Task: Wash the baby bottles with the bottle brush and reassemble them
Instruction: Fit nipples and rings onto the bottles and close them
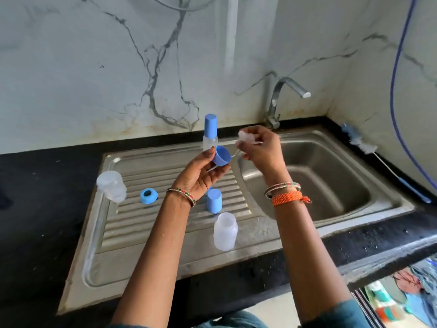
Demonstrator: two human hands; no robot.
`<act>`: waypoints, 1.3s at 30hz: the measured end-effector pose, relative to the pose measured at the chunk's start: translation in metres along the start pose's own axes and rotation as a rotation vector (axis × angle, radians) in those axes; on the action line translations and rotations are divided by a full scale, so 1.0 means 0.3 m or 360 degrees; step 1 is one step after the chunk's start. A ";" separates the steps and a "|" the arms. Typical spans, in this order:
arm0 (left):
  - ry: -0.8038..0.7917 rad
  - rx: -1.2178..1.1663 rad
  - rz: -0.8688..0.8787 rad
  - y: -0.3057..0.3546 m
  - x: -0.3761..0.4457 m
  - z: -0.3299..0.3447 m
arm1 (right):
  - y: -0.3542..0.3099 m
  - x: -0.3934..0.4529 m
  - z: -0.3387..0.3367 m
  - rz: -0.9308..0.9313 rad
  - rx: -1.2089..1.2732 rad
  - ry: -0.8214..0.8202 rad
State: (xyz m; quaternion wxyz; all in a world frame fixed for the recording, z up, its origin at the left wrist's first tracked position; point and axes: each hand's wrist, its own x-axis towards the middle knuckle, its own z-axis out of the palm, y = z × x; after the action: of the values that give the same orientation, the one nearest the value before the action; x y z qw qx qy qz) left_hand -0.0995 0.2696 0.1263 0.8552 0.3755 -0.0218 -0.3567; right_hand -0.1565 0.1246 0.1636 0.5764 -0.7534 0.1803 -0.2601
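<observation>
Baby bottle parts lie across the steel drainboard (132,235): one open bottle (225,231) at 6 o'clock, another (111,186) at 9 o'clock, a capped bottle (210,132) at 12. The left hand (204,172) grips a blue ring (221,155); the right hand (262,150) pinches a clear teat (246,137). The bottle brush (369,150) rests at 3 o'clock by the basin (307,183).

Blue caps (214,200), clear bottles (225,231), grey-veined white marble wall (94,67).

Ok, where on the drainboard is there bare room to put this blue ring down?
Free: the drainboard's near-left stretch, in front of the blue collar and left of the open bottle. Crowded: the middle, around the blue cap.
</observation>
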 end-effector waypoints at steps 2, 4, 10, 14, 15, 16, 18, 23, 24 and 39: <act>-0.0048 -0.0102 0.0018 0.032 -0.015 -0.004 | -0.043 -0.008 0.033 -0.0314 -0.0414 -0.0045; -0.0076 -0.0164 0.0060 0.059 -0.026 -0.007 | -0.082 -0.024 0.065 -0.0532 -0.0750 -0.0110; -0.0083 -0.0051 0.0234 0.104 -0.080 -0.012 | -0.130 -0.077 0.127 -0.0890 -0.1074 -0.0293; -0.0080 -0.0023 0.0287 0.127 -0.090 -0.025 | -0.144 -0.096 0.164 -0.0878 -0.1018 -0.0142; -0.0094 -0.0031 0.0299 0.131 -0.090 -0.027 | -0.151 -0.102 0.169 -0.0883 -0.0950 -0.0102; -0.0107 -0.0036 0.0310 0.134 -0.092 -0.027 | -0.154 -0.105 0.173 -0.0899 -0.0910 -0.0050; -0.0133 -0.0025 0.0322 0.141 -0.098 -0.028 | -0.159 -0.113 0.175 -0.0947 -0.0867 0.0047; -0.0282 -0.0024 0.0361 0.156 -0.089 -0.038 | -0.160 -0.126 0.199 -0.1031 -0.0747 0.0007; -0.0286 -0.0026 0.0368 0.156 -0.084 -0.041 | -0.160 -0.127 0.203 -0.1027 -0.0746 -0.0016; -0.0512 0.0095 0.0431 0.180 -0.120 -0.038 | -0.234 -0.121 0.183 -0.0793 -0.0457 -0.0158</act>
State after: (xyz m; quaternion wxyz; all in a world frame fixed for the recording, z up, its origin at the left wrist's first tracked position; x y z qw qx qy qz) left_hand -0.0909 0.3243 0.1621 0.8693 0.3324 -0.2189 -0.2931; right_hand -0.1544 0.2069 0.2136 0.3903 -0.8601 -0.0037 -0.3283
